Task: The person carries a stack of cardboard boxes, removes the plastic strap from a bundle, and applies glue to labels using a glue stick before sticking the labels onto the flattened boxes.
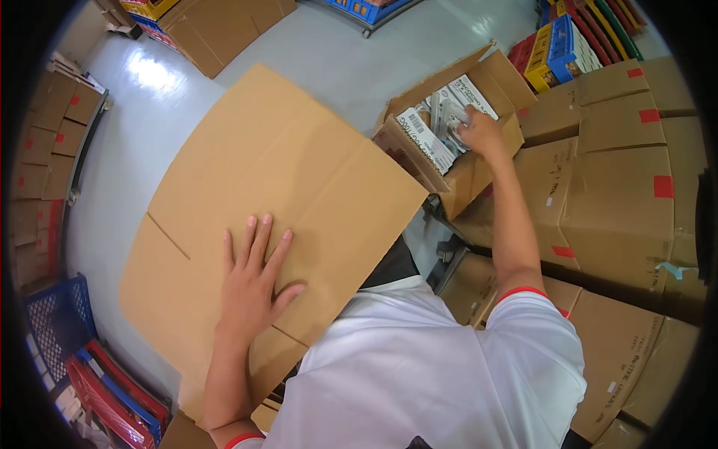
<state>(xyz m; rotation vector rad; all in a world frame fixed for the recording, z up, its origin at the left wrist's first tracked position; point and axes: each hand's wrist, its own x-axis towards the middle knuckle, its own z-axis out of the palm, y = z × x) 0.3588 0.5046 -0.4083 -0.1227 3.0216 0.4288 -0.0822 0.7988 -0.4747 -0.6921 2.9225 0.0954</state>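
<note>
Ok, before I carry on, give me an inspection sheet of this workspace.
Surface: large cardboard piece, creased, with a slit.
Job's things: open carton, flaps raised, holding white printed packaging; other contents unclear.
Clutter: blue mesh basket at lower left, red and blue items beside it.
Hands: left hand spread flat on the cardboard; right hand reaching into the carton, grip unclear.
Cables: nothing seen.
Surroundings: stacked boxes at right; floor shiny.
</note>
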